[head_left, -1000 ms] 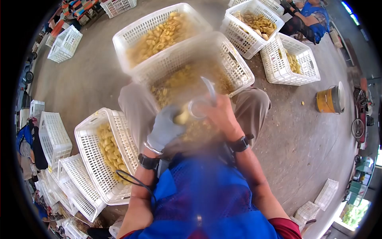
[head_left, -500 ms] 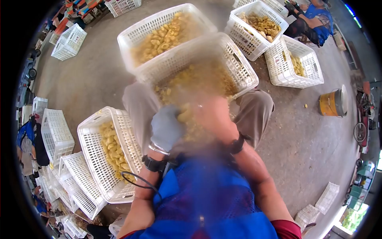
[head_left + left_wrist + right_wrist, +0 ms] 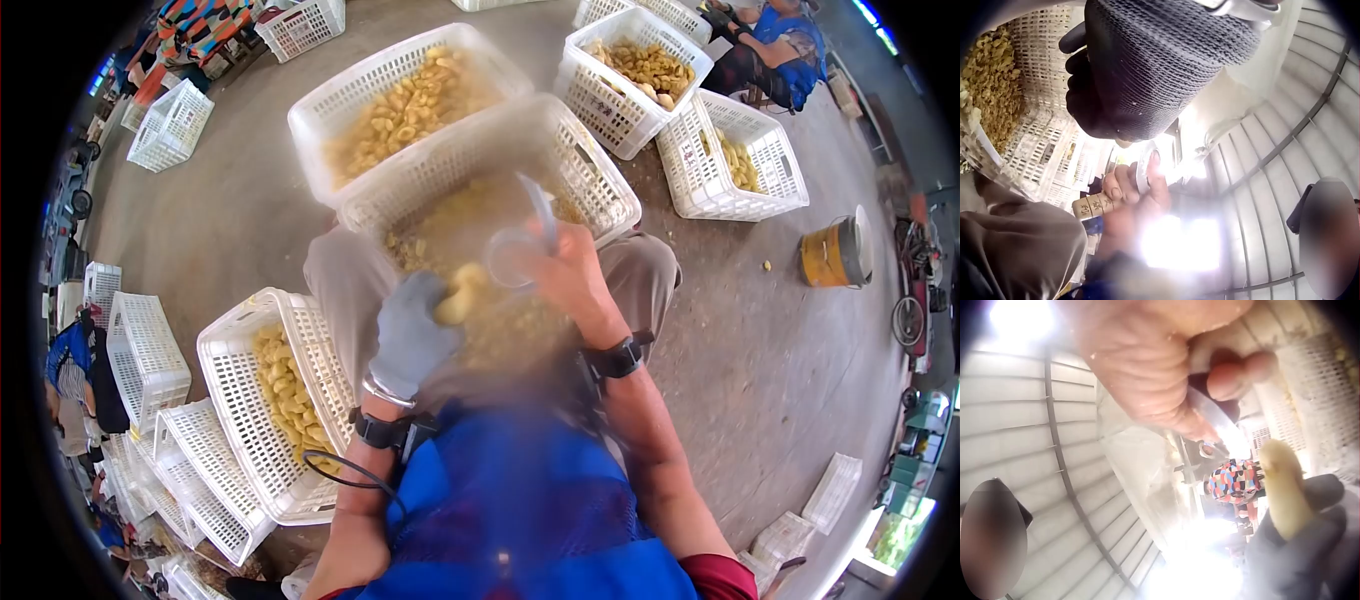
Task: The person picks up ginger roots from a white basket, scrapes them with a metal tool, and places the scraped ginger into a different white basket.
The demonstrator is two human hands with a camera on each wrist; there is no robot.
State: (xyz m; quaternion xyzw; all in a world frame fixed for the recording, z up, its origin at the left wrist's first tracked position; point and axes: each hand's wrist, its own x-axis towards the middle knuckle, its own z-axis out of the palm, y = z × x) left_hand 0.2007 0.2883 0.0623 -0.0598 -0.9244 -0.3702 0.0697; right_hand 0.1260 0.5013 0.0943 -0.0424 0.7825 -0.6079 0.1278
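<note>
The left hand [image 3: 408, 338], in a grey glove, grips a pale yellow piece [image 3: 462, 296] with its fingers, on the near side of the crate [image 3: 604, 196]. The bare right hand [image 3: 574, 284] is curled round the wooden handle of a knife [image 3: 541, 212] (its handle carries dark characters), near the crate's near edge, with the blade pointing towards the crate. The knife and piece are apart. Yellow bits [image 3: 450, 215] lie in the crate (a blur hides part of them). A second crate [image 3: 318, 130], holding more yellow pieces, sits just beyond the crate; a yellow bucket [image 3: 824, 256] stands well to its right.
</note>
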